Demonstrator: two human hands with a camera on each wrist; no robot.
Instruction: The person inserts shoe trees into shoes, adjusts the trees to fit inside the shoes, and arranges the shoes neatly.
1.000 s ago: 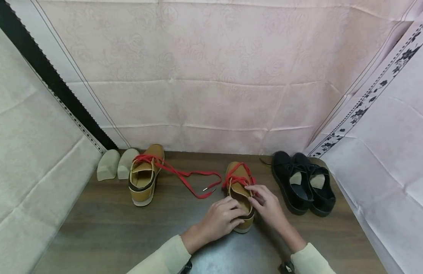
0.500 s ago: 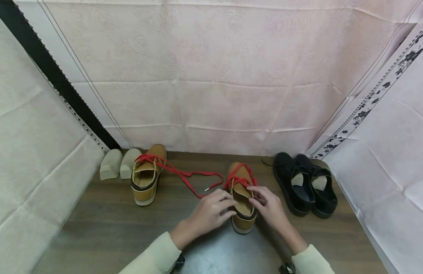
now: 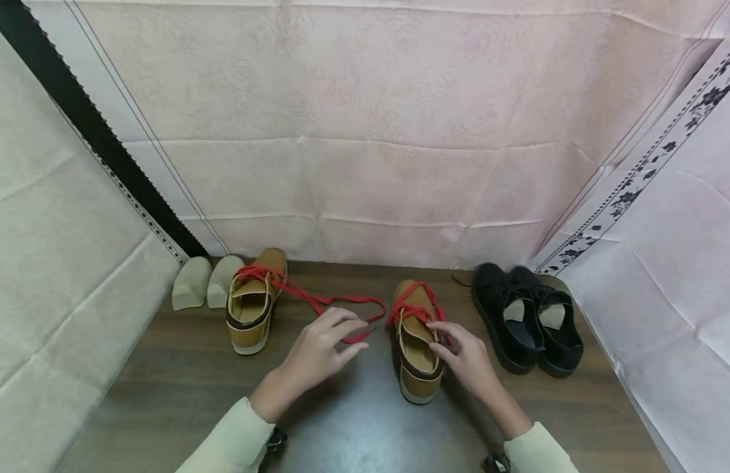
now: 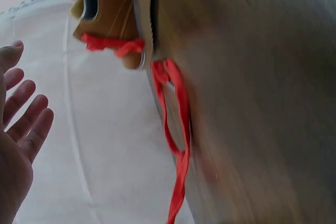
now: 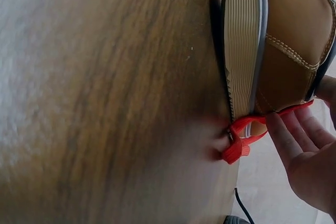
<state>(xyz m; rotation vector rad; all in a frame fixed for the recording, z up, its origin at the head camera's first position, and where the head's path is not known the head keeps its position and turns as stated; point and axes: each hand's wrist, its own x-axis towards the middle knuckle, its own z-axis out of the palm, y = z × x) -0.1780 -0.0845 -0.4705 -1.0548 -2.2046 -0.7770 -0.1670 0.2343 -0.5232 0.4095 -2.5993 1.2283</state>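
The tan lace-up shoe (image 3: 419, 389) on the right has red laces tied across its front. My right hand (image 3: 470, 362) holds its right side by the collar; in the right wrist view the fingers (image 5: 286, 142) lie against the outer side by the red lace, with the thumb at the collar. My left hand (image 3: 317, 348) hovers between the two tan shoes, fingers loosely bent, nothing in them. Just beyond it, loose red laces (image 3: 355, 299) trail over the floor from the left tan shoe (image 3: 248, 340); their ends are partly hidden behind the hand.
Two pale shoe-shaped pieces (image 3: 190, 286) stand at the far left beside the left tan shoe. A pair of black lace-up shoes (image 3: 501, 328) stands right of my right hand. Cloth-covered walls (image 3: 365, 184) border the wooden floor (image 3: 181, 394) behind and on both sides.
My left hand has come away from the right tan shoe's collar and moved left, towards the loose red laces. The right hand has stayed at the shoe's side.
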